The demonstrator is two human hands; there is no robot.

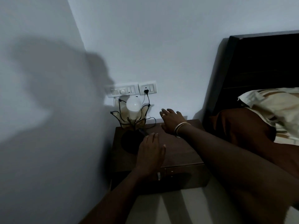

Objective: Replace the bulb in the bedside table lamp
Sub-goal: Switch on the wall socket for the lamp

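A white bulb (pixel 133 104) sits unlit in the petal-shaded lamp (pixel 129 117) at the back left of a dark bedside table (pixel 178 152). The left hand (pixel 149 149), fingers loose and empty, hovers in front of the lamp. The right hand (pixel 172 121), spread and empty, hangs just beside it.
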